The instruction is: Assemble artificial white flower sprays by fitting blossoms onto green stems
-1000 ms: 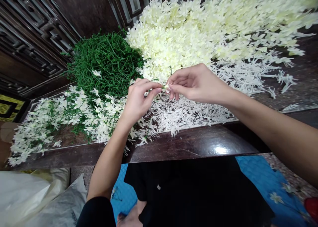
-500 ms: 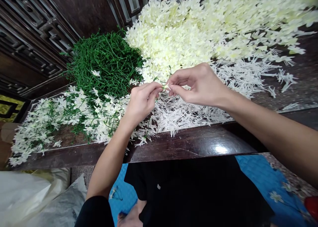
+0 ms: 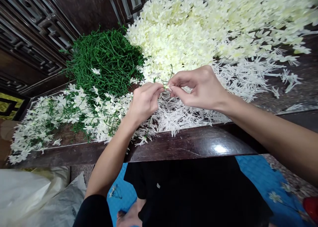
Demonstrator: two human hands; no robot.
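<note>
My left hand [image 3: 146, 99] and my right hand [image 3: 198, 86] meet fingertip to fingertip over the bench. Pinched in the left is a green plastic flower stem [image 3: 171, 69], whose thin end shows behind the fingers. The right pinches a small white flower piece [image 3: 169, 87] against it; most of it is hidden by the fingertips. Below them spreads a heap of white spiky stamens [image 3: 184, 112]. Behind lies a large pile of cream artificial petals [image 3: 179, 44]. Green stems [image 3: 104, 59] form a mound to the left, with put-together white flowers [image 3: 99, 121] in front of it.
The dark wooden bench [image 3: 188, 144] has a raised front edge near my lap. A carved wooden back [image 3: 81, 8] stands behind the piles. White sacks [image 3: 27, 194] sit at lower left. A blue mat [image 3: 258, 177] covers the floor, with a few loose flowers on it.
Both hands stay together at nearly the same spot, their fingertips shifting slightly around the small flower piece. The view has moved a little.
</note>
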